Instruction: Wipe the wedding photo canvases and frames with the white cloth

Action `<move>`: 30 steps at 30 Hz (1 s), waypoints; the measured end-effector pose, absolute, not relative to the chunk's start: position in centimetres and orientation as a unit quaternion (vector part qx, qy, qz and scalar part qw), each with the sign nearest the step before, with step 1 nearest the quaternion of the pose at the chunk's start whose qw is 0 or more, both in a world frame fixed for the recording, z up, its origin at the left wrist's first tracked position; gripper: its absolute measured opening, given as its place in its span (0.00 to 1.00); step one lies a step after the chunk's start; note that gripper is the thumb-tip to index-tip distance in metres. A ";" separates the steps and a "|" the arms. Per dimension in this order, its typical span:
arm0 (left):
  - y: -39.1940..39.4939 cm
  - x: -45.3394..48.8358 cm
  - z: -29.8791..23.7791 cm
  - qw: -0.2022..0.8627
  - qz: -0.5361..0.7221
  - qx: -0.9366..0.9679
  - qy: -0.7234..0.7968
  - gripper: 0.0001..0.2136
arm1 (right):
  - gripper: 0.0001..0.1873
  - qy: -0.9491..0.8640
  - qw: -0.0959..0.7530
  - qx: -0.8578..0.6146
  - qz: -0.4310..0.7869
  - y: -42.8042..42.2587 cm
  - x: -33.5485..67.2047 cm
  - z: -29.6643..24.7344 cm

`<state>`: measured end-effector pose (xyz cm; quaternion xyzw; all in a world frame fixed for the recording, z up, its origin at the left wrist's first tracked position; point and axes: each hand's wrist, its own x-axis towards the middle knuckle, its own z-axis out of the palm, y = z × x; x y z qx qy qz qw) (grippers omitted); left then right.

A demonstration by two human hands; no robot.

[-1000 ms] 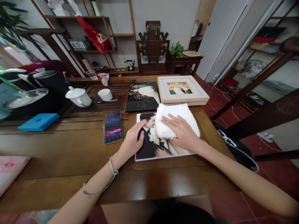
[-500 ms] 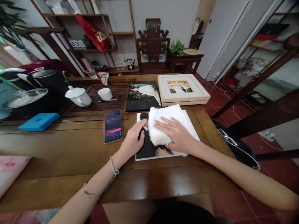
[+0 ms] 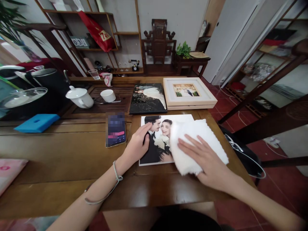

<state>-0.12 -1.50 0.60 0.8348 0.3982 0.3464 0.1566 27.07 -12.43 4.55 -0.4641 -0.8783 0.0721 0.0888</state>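
Observation:
A photo panel (image 3: 156, 154) with a printed couple lies flat on the wooden table in front of me. My left hand (image 3: 139, 141) rests on its left edge, fingers stretched out and thumb apart. My right hand (image 3: 204, 158) lies flat with spread fingers on a fluffy white cloth (image 3: 209, 134). That cloth covers the right part of the panel and hangs past its right and lower edges onto the table. Left of my left hand lies a phone (image 3: 116, 130) with its screen lit.
Behind the panel lie a dark photo panel (image 3: 148, 99) and a pale framed picture (image 3: 190, 102). A white lidded cup (image 3: 80, 97), a small white bowl (image 3: 108, 95) and a blue block (image 3: 37, 123) stand to the left. The table's right edge (image 3: 240, 160) is close to my right hand.
My right hand has slid the white cloth to the right and toward me, spreading it wider. The couple's faces on the panel are now uncovered. My left hand has stayed in place.

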 end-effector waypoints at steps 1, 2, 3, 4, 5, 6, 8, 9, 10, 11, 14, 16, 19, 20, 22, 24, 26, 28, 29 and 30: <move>-1.5 -0.1 0.6 0.157 0.348 0.834 0.399 0.21 | 0.52 -0.889 0.081 -0.444 0.082 -13.0 26.3 4.8; -1.5 -0.1 0.5 0.158 0.349 0.833 0.400 0.21 | 0.52 -0.897 0.074 -0.426 0.094 -13.1 25.6 4.9; -1.4 -0.1 0.5 0.160 0.350 0.832 0.401 0.21 | 0.53 -0.902 0.071 -0.413 0.106 -12.8 25.1 5.0; -1.4 -0.2 0.5 0.161 0.350 0.831 0.401 0.21 | 0.53 -0.904 0.072 -0.406 0.118 -12.1 24.7 5.1; -1.4 -0.2 0.5 0.162 0.350 0.831 0.401 0.21 | 0.52 -0.902 0.076 -0.405 0.126 -11.0 24.5 5.0; -1.4 -0.2 0.5 0.162 0.350 0.831 0.401 0.21 | 0.52 -0.899 0.084 -0.408 0.132 -9.6 24.5 4.9; -1.4 -0.3 0.5 0.162 0.349 0.832 0.400 0.21 | 0.49 -0.889 0.105 -0.425 0.132 -6.4 25.0 4.7; -1.4 -0.3 0.5 0.160 0.349 0.833 0.399 0.21 | 0.47 -0.884 0.115 -0.435 0.128 -4.9 25.5 4.6; -1.4 -0.3 0.5 0.158 0.348 0.834 0.399 0.21 | 0.46 -0.878 0.123 -0.446 0.125 -3.6 26.0 4.6; -1.4 -0.3 0.6 0.156 0.347 0.834 0.399 0.21 | 0.45 -0.872 0.130 -0.456 0.121 -2.6 26.6 4.5; -1.4 -0.3 0.6 0.150 0.345 0.837 0.397 0.20 | 0.46 -0.862 0.139 -0.474 0.113 -2.1 28.0 4.5; -1.5 -0.3 0.6 0.149 0.347 0.837 0.397 0.20 | 0.48 -0.865 0.136 -0.470 0.114 -4.0 28.5 4.6; -1.4 -0.2 0.5 0.151 0.350 0.834 0.398 0.21 | 0.50 -0.875 0.124 -0.451 0.127 -8.8 28.5 4.9; -1.4 -0.2 0.5 0.152 0.352 0.834 0.398 0.21 | 0.49 -0.879 0.120 -0.443 0.133 -10.5 28.4 5.1; -1.4 -0.2 0.4 0.153 0.353 0.834 0.396 0.21 | 0.46 -0.887 0.107 -0.423 0.148 -13.2 28.3 5.5; -1.3 -0.2 0.4 0.153 0.353 0.835 0.394 0.21 | 0.42 -0.893 0.104 -0.404 0.170 -14.4 28.4 5.6; -1.3 -0.2 0.3 0.152 0.351 0.836 0.394 0.21 | 0.38 -0.890 0.122 -0.395 0.193 -13.9 28.9 5.6; -1.2 -0.3 0.3 0.148 0.351 0.836 0.395 0.21 | 0.35 -0.883 0.148 -0.393 0.209 -11.8 29.5 5.3; -1.2 -0.3 0.3 0.147 0.352 0.836 0.395 0.21 | 0.34 -0.882 0.159 -0.390 0.211 -10.4 29.8 5.0; -1.2 -0.3 0.3 0.146 0.353 0.835 0.395 0.21 | 0.34 -0.882 0.166 -0.389 0.209 -8.8 30.1 4.8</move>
